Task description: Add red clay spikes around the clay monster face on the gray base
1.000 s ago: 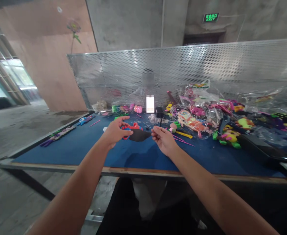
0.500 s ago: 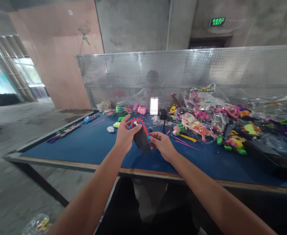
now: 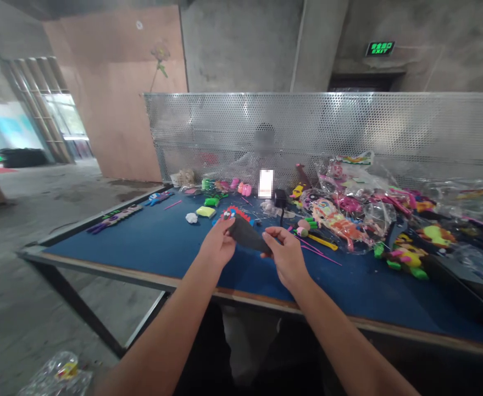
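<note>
A soft-looking toy figure with a dark grey body is held between my two hands, above the table. Its red jagged fringe, blue bits and white eyes show at the far side. My left hand pinches its left end between thumb and fingers. At the other end, the fingers of my right hand are closed on the dark lower tip. Part of the figure's front is hidden by its tilt and by my fingers. Just beyond lie a yellow-green packet and a white lump.
On the blue tabletop, pink sticks and a yellow cutter lie right of my hands. Bagged colourful toys crowd the right side, near a black tray-like object. A perforated metal panel stands behind. More figures line the left edge.
The toy figure has tipped over, from upright with its eyed face showing to lying slantwise with its dark body toward me. My right hand moved to its lower tip. The view shifted slightly.
</note>
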### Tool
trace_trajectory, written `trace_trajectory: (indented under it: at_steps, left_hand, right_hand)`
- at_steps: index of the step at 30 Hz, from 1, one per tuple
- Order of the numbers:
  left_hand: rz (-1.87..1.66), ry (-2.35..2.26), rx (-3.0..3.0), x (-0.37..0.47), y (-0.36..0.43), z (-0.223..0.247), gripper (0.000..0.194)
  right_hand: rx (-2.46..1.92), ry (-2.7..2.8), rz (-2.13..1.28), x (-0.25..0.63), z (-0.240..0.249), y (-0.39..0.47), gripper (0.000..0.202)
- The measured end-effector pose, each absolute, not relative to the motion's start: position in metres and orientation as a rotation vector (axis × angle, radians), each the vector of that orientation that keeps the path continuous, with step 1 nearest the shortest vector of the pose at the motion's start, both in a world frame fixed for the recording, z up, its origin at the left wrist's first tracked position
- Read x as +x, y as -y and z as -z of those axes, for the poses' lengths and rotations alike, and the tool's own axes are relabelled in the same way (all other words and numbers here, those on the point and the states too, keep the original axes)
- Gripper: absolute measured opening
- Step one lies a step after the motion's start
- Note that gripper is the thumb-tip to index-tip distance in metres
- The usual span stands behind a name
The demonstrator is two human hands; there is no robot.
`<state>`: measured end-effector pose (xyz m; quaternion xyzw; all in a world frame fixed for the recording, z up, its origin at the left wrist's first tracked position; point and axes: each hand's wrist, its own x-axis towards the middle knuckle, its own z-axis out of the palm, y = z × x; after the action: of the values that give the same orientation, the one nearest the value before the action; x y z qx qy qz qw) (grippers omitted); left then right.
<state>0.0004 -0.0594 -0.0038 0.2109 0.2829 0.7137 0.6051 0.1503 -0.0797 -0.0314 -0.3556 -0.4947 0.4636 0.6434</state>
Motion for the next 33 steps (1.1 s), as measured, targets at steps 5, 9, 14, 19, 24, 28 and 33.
trace_trajectory:
  at_steps: [5, 9, 14, 19, 24, 28, 33]
  left_hand:
    - [-1.531, -0.579, 0.481, 0.007, 0.093, 0.015, 0.017]
    - [-1.604, -0.528, 0.540, 0.009, 0.112, 0.021, 0.025]
    - [-1.643, -0.507, 0.701, 0.007, 0.132, 0.019, 0.028]
    - [-1.567, -0.552, 0.717, 0.006, 0.147, 0.016, 0.036]
    - [-1.524, -0.564, 0.764, 0.010, 0.156, 0.014, 0.035]
    - [-1.505, -0.576, 0.842, 0.012, 0.161, 0.015, 0.030]
    - [-1.503, -0.598, 0.912, 0.013, 0.167, 0.017, 0.028]
  right_hand:
    - [-0.807, 1.115, -0.973, 0.138, 0.028, 0.099, 0.024]
    - [-0.772, 1.153, -0.905, 0.137, 0.025, 0.117, 0.025]
    - [-0.737, 0.961, -0.923, 0.141, 0.034, 0.135, 0.027]
    - [-0.788, 0.998, -0.948, 0.148, 0.042, 0.147, 0.027]
    - [-0.800, 1.137, -0.938, 0.161, 0.037, 0.158, 0.016]
    - [-0.807, 1.145, -0.972, 0.168, 0.039, 0.165, 0.019]
    - [-0.786, 1.120, -1.026, 0.168, 0.044, 0.169, 0.019]
